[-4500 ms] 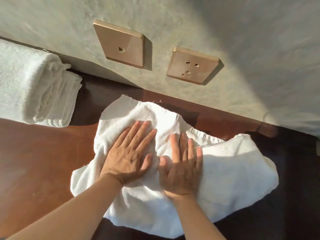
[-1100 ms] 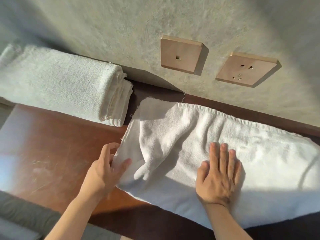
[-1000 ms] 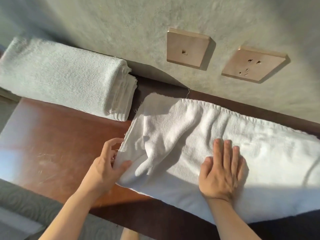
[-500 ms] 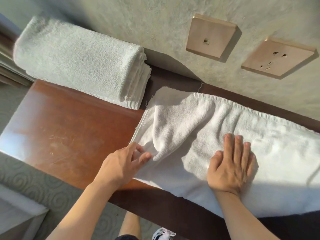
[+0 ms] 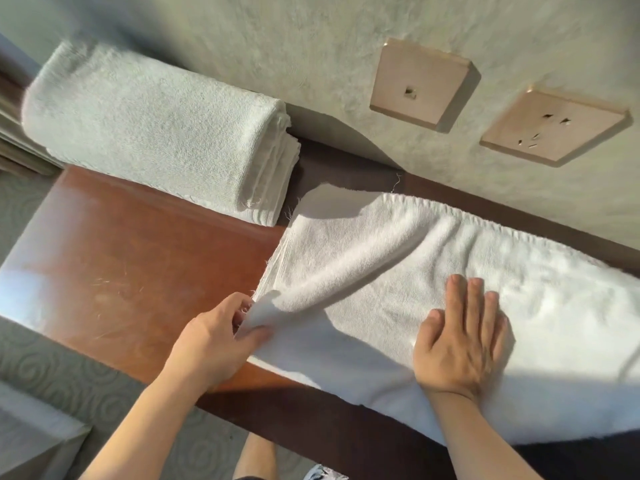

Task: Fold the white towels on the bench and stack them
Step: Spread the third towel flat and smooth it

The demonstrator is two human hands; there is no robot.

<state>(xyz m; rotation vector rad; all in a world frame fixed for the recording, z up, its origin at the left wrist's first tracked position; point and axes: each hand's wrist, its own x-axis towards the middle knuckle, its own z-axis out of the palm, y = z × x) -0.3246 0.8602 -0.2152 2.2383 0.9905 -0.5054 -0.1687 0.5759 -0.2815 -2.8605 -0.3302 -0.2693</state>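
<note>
A white towel (image 5: pixel 450 271) lies folded lengthwise along the brown wooden bench (image 5: pixel 121 271), its right end running out of frame. My left hand (image 5: pixel 214 337) pinches the near-left corner of the towel's top layer and holds it slightly raised. My right hand (image 5: pixel 460 337) lies flat, fingers together, pressing the towel's middle near its front edge. A stack of folded white towels (image 5: pixel 156 133) sits at the back left of the bench against the wall.
Two bronze socket plates (image 5: pixel 420 83) (image 5: pixel 554 128) are set in the grey textured wall behind the bench. Patterned carpet (image 5: pixel 69 382) shows below the bench's front edge, with my leg and shoe (image 5: pixel 322 474) at the bottom.
My left hand has closed on the towel's near-left corner and drawn it toward the front edge, flattening the bunched fold. The right hand keeps pressing in place. The view shifted left.
</note>
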